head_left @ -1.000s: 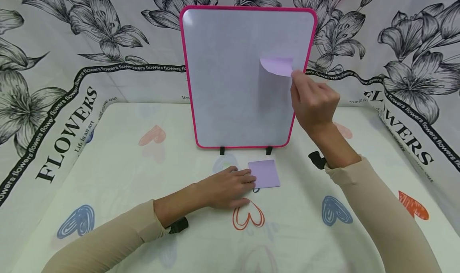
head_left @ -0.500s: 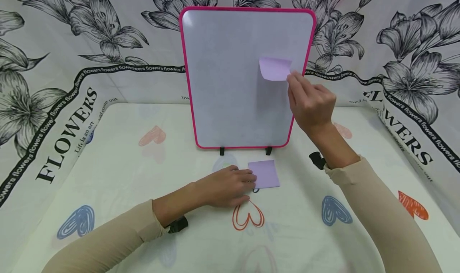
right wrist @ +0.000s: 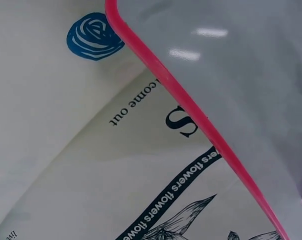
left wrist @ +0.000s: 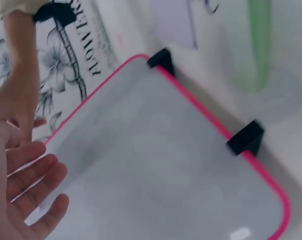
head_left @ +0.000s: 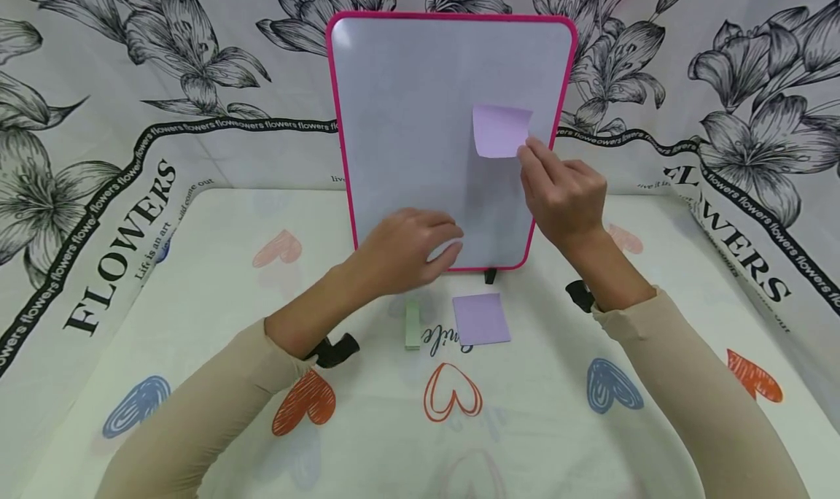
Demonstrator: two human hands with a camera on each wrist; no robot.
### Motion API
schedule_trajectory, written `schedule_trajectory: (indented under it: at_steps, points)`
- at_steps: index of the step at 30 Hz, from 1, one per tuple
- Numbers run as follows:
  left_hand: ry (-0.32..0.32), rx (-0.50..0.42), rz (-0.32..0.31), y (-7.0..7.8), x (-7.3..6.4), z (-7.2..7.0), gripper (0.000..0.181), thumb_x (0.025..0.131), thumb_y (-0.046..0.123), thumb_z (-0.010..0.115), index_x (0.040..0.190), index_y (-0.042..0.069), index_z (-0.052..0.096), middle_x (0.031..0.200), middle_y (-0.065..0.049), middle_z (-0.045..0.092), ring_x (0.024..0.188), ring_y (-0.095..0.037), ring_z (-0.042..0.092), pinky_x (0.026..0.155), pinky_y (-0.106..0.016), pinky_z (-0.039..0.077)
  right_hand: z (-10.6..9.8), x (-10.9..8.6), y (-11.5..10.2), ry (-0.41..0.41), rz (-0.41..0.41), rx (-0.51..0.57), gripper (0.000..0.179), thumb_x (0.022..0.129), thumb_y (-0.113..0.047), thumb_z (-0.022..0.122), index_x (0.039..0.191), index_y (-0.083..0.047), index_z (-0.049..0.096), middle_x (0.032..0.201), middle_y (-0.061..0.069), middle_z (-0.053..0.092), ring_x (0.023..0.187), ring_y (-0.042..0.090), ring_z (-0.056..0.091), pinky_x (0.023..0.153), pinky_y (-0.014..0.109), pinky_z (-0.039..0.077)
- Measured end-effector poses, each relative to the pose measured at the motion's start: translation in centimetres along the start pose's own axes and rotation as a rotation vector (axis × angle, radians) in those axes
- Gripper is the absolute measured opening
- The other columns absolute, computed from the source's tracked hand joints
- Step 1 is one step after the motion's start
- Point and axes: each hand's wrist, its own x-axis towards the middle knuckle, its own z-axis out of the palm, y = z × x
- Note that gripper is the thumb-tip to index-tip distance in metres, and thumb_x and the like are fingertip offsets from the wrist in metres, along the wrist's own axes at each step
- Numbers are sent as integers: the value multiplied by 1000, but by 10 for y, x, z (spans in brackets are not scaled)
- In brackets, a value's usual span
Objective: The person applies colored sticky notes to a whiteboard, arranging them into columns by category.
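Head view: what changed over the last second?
The left hand moved off the purple pad and up before the whiteboard, uncovering the green strip. The right hand eased down and slightly left, lowering the purple note's bottom edge. Unchanged: right hand's pinch on the note; pad and whiteboard in place.
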Motion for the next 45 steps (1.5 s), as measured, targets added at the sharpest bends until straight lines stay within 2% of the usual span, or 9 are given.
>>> schedule_trajectory:
  at_steps: [5,9,14,19,26,33,38,41,45]
  points:
    - [157,13,-49,-13,21,-10,21,94,15,60,99,3,77,97,-8,74,89,-24,69,79,-38,56,2,-2,0,-4,4,6,15,92,-2,66,105,2,74,108,15,74,55,35,63,53,43,55]
    - [211,65,-86,-23,33,-12,27,94,13,58,114,1,73,114,-12,71,109,-27,64,91,-41,52,3,-4,0,4,-12,-5,15,94,-1,63,103,2,73,107,14,74,55,34,64,53,42,55]
    - [137,212,-111,-34,46,-13,46,95,10,50,140,3,56,146,-10,53,141,-27,42,110,-44,36,4,-6,0,-13,-27,-13,15,95,-1,62,104,3,73,107,15,74,55,35,64,54,43,56]
    - [19,326,-130,-41,56,-12,55,98,13,44,153,9,40,160,-6,33,151,-25,20,120,-47,18,5,-9,2,-31,-34,-14,15,94,-2,64,105,3,72,109,16,73,57,36,65,54,43,56]
    - [-81,424,-123,-44,67,-9,62,98,19,51,157,14,32,163,-4,25,153,-24,14,121,-51,6,6,-9,2,-47,-41,-12,15,94,-3,65,106,3,72,110,16,73,59,36,66,54,43,56]
    - [-116,463,-134,-48,70,-9,65,99,24,52,158,15,28,163,-4,24,153,-24,13,119,-56,-1,7,-9,2,-70,-42,-19,14,95,-3,64,105,4,71,109,16,73,61,36,67,55,44,56]
    - [-115,497,-121,-51,70,-7,63,100,24,48,158,16,27,164,-2,23,153,-25,12,119,-58,-2,8,-8,4,-80,-62,-76,18,94,-9,66,104,4,71,107,16,74,83,34,72,69,45,58]
    - [-118,518,-112,-53,69,-6,63,100,25,48,158,17,26,165,-2,21,153,-25,10,118,-59,-3,10,-7,6,-99,-80,-72,28,90,-16,67,111,3,70,114,16,72,106,33,67,85,47,53]
    - [-128,543,-105,-57,66,-3,65,100,26,48,159,18,23,165,-2,18,153,-25,9,117,-60,-6,12,-2,11,-247,-135,12,49,92,-24,61,134,1,60,139,18,57,135,34,47,111,49,35]
